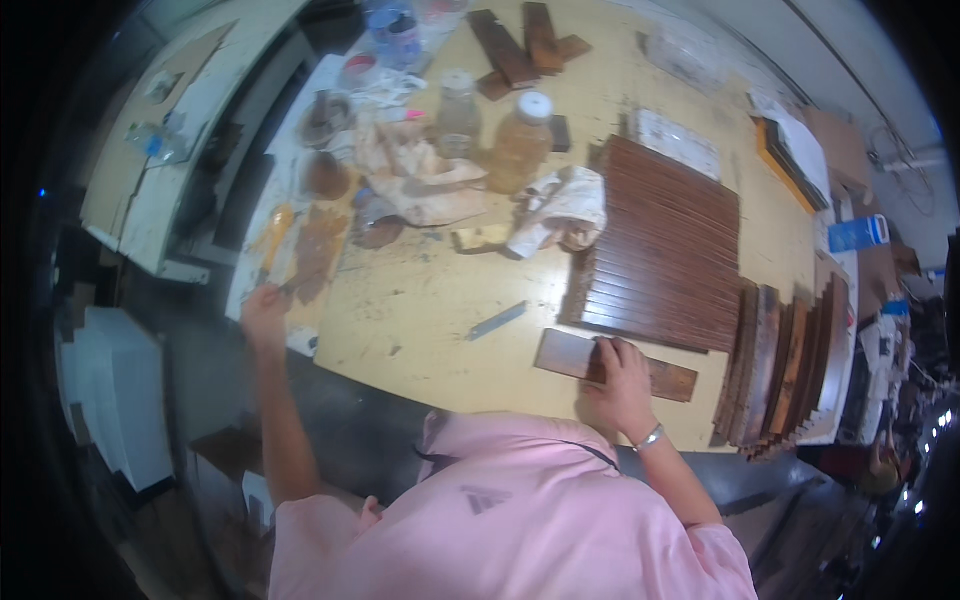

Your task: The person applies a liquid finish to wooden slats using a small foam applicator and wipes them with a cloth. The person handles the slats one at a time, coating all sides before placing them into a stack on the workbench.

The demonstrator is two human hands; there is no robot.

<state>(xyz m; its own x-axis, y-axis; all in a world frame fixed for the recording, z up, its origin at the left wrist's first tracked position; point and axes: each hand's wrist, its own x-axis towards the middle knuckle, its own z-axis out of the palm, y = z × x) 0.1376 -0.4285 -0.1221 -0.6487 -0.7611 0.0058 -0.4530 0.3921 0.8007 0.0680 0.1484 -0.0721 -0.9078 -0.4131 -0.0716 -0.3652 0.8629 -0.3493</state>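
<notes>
At the table's left edge, my left hand (265, 315) is closed, its fingertips next to a brown smeared patch (318, 245). What it pinches is too small and blurred to tell. My right hand (622, 385) grips a short brown wooden plank (672, 381) lying flat near the front edge, thumb and fingers across its middle. The plank's left end looks paler and shinier. A thin grey strip (497, 320) lies on the tabletop to the left of it. Just beyond the plank rises a broad stack of dark brown slats (665, 245).
Several curved wooden boards (790, 360) stand at the right. A crumpled white cloth (562, 212) touches the stack's left side. Behind are a jar of amber liquid (520, 150), a clear jar (459, 115), a stained cloth (420, 170) and crossed wood pieces (505, 50).
</notes>
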